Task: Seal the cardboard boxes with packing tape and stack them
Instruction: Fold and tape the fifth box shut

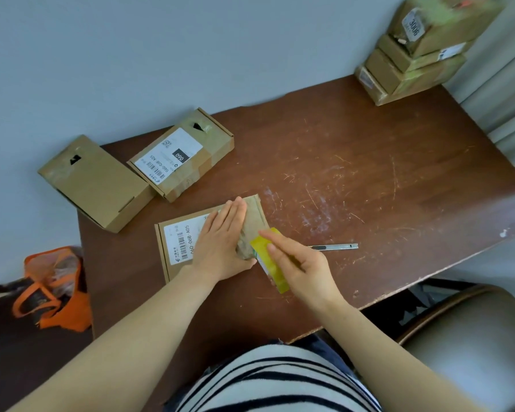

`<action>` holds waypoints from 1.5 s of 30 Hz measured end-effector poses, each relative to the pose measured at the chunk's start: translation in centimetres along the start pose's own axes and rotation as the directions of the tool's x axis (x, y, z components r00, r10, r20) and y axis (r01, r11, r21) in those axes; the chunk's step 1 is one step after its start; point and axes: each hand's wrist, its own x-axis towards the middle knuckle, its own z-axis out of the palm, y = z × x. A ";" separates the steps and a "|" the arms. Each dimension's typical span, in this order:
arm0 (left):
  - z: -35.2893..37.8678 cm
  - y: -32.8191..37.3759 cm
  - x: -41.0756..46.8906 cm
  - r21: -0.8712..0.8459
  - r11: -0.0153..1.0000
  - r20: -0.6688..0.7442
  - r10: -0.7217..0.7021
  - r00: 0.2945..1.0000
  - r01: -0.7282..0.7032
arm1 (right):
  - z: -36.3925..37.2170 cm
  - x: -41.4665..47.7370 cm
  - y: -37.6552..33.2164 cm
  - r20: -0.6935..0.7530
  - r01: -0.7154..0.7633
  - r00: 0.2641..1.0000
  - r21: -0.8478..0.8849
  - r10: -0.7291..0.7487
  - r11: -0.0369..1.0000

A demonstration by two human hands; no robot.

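Left hand (220,242) flat, pressing box (177,243) near worktop (369,173) front edge — right hand (299,263) gripping tape (260,244) at box's right end, long axis left-right.

An orange bag (54,289) sits beside the table (369,173).

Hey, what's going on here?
A person is taping a cardboard box on the table. Their left hand presses flat on its top while the right hand holds a yellow tape roll at its right end. Two more boxes wait at the left; a stack stands in the far right corner.
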 end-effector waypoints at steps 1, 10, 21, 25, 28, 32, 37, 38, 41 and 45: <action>-0.1 0.0 0.0 -0.014 1.000 -0.001 -0.005 1.000 0.005 | 0.1 -0.6 0.1 -0.015 -0.031 0.999 -0.018 0.031 0.999; -0.7 0.1 0.1 0.043 0.999 0.055 -0.017 0.998 0.015 | 0.9 -0.7 1.9 0.109 -0.300 0.925 -0.380 0.364 0.875; -3.5 0.6 1.6 -0.043 0.998 0.287 -0.028 0.958 0.043 | 1.4 2.2 2.2 0.166 -0.510 0.814 -0.257 0.557 0.821; -2.5 4.2 4.6 -0.050 0.989 0.038 -0.138 0.990 0.140 | 1.7 2.1 1.9 0.173 -0.542 0.802 -0.192 0.572 0.818; 0.4 4.8 4.9 0.084 0.990 -0.027 -0.115 0.993 0.117 | 1.5 2.1 1.9 0.168 -0.559 0.797 -0.158 0.581 0.814; 1.0 4.5 4.8 0.075 0.991 -0.026 -0.110 0.994 0.112 | 1.1 2.0 1.7 0.172 -0.571 0.787 -0.157 0.592 0.805; 1.8 4.3 3.3 0.132 0.991 -0.082 0.002 0.997 0.009 | 1.3 2.3 1.7 0.199 -0.591 0.771 -0.130 0.605 0.796; 1.8 4.3 3.1 0.139 0.990 -0.034 -0.012 0.999 0.017 | 1.3 2.3 1.7 0.201 -0.586 0.773 -0.138 0.601 0.799; 2.0 4.3 2.9 0.125 0.991 -0.068 -0.031 0.997 0.039 | 1.2 2.3 1.9 0.216 -0.585 0.775 -0.114 0.594 0.803; 1.6 4.2 2.7 0.102 0.992 -0.001 -0.072 0.997 0.072 | 1.4 2.2 2.3 0.204 -0.547 0.795 -0.165 0.571 0.821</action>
